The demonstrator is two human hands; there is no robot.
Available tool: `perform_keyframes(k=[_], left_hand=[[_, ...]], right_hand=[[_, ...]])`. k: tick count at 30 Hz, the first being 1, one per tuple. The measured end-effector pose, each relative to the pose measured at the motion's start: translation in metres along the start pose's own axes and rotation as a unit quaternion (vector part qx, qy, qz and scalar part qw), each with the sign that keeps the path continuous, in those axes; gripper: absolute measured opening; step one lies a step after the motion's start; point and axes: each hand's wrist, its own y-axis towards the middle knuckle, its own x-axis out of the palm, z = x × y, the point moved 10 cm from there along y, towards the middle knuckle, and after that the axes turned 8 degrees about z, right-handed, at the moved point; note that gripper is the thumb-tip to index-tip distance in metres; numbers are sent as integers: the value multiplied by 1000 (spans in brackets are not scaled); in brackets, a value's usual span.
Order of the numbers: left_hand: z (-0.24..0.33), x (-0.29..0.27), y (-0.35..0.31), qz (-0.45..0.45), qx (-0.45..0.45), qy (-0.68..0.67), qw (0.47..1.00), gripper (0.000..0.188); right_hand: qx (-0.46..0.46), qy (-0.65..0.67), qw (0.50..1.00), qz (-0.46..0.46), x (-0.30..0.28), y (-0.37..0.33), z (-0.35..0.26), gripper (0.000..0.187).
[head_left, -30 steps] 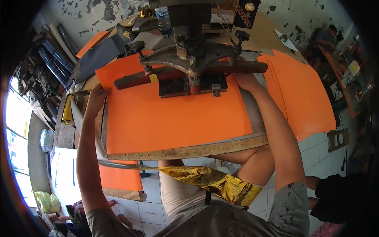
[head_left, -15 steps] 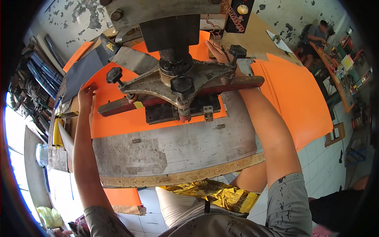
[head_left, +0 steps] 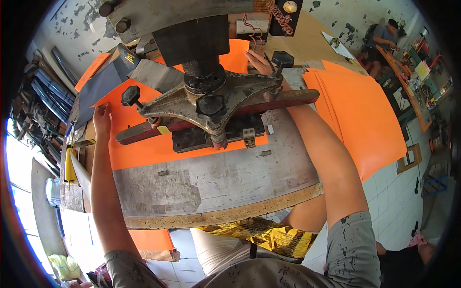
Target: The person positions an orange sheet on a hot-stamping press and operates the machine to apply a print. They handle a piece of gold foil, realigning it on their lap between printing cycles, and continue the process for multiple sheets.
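Note:
A large orange sheet (head_left: 139, 154) lies on the grey metal bed (head_left: 230, 177) of a press, passing under the press head (head_left: 211, 103). My left hand (head_left: 102, 117) pinches the sheet's left edge, where the corner sticks up slightly. Behind the press arm, on the right, my right hand (head_left: 259, 62) has its fingers stretched out beside the sheet's far right edge. Its palm is partly hidden by a black knob (head_left: 282, 59). A dark metal block (head_left: 192, 139) sits under the red bar (head_left: 297, 97), over the sheet.
Right of the bed lies a stack of orange sheets (head_left: 362, 115). Dark grey sheets (head_left: 103, 89) lie at the far left. A small white piece (head_left: 270, 128) is on the bed. Yellow wrapping (head_left: 269, 235) covers my lap. Another person (head_left: 384, 38) sits at the back right.
The orange sheet has shifted left under the press, baring the small white piece. Its left corner now sticks out past my left hand. The view has shifted slightly.

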Motion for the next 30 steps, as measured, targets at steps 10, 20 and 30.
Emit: perform_keyframes(k=[10, 20, 30], left_hand=[[-4, -3, -10, -72, -86, -30, 993, 24], [79, -31, -93, -68, 20, 312, 948, 48], [206, 11, -299, -137, 66, 389, 909, 43]], right_hand=[[138, 189, 971, -46, 3, -9, 21, 73], [172, -158, 971, -46, -59, -77, -58, 53], [153, -76, 976, -134, -119, -127, -254, 52]])
